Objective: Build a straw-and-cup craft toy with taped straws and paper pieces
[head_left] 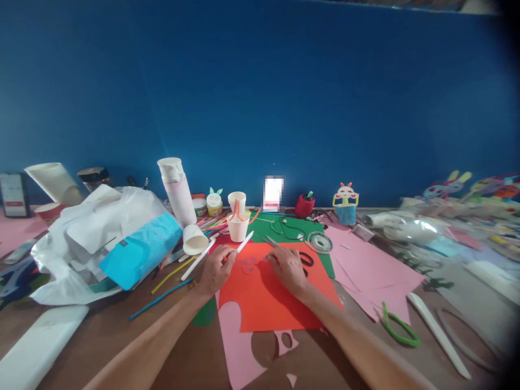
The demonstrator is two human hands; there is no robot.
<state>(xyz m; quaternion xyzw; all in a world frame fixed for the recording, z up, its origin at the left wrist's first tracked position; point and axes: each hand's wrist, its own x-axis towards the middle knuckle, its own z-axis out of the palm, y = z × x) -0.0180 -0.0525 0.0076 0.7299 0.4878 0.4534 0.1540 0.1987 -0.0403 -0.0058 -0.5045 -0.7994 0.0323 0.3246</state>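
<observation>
A sheet of orange-red paper (280,309) lies on the brown table, with a small face-like drawing (249,265) near its upper left. My left hand (219,268) rests at the sheet's left edge, its fingers curled together beside a white pen-like stick (245,242); what they grip, if anything, is hidden. Over the sheet's upper right is my right hand (287,268), palm down with fingers lowered onto the paper. Beside and partly under it lie scissors with black handles (306,259). Two stacked paper cups (238,228) with orange strips stand behind the sheet.
A white plastic bag (60,260) and blue packet (142,249) fill the left side. Pink paper (374,271), clear tape (319,242) and a green pipe cleaner (400,331) lie right. Behind stand a tall white roll (179,195) and a decorated blue cup (346,213).
</observation>
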